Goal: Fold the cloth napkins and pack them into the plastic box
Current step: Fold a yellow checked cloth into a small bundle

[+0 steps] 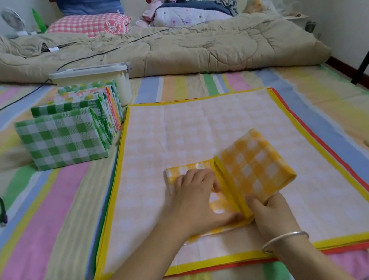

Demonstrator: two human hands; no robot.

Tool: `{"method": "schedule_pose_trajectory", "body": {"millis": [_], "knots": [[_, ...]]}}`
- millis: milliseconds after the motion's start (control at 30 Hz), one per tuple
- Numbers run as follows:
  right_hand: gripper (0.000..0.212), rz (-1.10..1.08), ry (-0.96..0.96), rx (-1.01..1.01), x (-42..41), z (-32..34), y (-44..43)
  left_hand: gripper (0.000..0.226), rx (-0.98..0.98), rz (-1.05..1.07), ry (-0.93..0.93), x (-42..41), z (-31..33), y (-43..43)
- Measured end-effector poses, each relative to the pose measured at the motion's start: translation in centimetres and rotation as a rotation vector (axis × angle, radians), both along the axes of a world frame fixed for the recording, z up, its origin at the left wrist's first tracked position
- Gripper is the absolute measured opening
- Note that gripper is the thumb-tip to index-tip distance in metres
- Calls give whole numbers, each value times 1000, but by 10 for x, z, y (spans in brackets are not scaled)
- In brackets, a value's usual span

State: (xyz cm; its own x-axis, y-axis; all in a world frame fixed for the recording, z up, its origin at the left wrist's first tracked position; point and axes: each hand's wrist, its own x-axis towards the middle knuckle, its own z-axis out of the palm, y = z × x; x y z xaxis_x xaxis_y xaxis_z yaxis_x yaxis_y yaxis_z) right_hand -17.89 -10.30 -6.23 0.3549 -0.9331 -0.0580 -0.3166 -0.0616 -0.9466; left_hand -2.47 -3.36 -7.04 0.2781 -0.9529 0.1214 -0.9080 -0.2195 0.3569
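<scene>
On the bed (44,212), close to its near edge, a small yellow checked cloth napkin (253,165) lies on top of a big pale cloth with a yellow border (200,122), which is spread flat. The fold line of the napkin runs from the near edge toward the far edge, straight away from the person. The left hand (198,201) lies on the left half with its fingers spread and presses it down. The right hand (269,213) is just beside it and is the nearer one to the right half. It holds that half up, tilted like an open book page, with the thumb on the near edge and the fingers hidden under the cloth. I think this half has to swing left, over the fold line, onto the half that is held down. Near the left edge of the bed stands a row of folded checked napkins (63,138), green in front. Behind it, farther away, is the white plastic box with a lid (92,75).
</scene>
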Motion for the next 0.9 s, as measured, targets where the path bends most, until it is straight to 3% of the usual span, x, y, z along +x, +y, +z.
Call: {"method": "schedule_pose_trajectory", "body": {"millis": [67, 133, 167, 233, 267, 333, 367, 433, 500, 600, 700, 800, 900], "knots": [[14, 108, 160, -270, 4, -4, 8, 90, 22, 11, -38, -4, 2, 1], [46, 240, 252, -537, 9, -9, 14, 96, 95, 23, -14, -6, 13, 5], [60, 330, 282, -673, 11, -14, 15, 91, 152, 5, 138, -3, 19, 8], [77, 441, 351, -899, 14, -22, 17, 66, 133, -76, 641, 9, 32, 16], [71, 448, 370, -961, 17, -24, 18, 48, 18, -45, 806, 18, 33, 20], [57, 434, 428, -1022, 23, -22, 22, 40, -190, 245, 949, 40, 26, 25], [56, 453, 472, -1038, 26, -22, 24, 40, -286, 427, 932, 50, 22, 26], [54, 504, 548, -1070, 30, -25, 25, 33, -480, 596, 664, 62, 18, 33], [53, 535, 599, -1056, 30, -27, 25, 42, -538, 368, 314, 62, 18, 37], [54, 561, 628, -1045, 32, -27, 23, 65, -222, 18, -39, 49, 13, 29], [53, 575, 596, -1052, 28, -24, 22, 84, 129, -17, -192, 45, 1, 25], [50, 438, 441, -1063, 15, -20, 20, 94, 180, 18, -235, 42, 0, 26], [37, 295, 468, -1038, 3, -10, 24, 93, 186, 55, -241, 32, 2, 30]]}}
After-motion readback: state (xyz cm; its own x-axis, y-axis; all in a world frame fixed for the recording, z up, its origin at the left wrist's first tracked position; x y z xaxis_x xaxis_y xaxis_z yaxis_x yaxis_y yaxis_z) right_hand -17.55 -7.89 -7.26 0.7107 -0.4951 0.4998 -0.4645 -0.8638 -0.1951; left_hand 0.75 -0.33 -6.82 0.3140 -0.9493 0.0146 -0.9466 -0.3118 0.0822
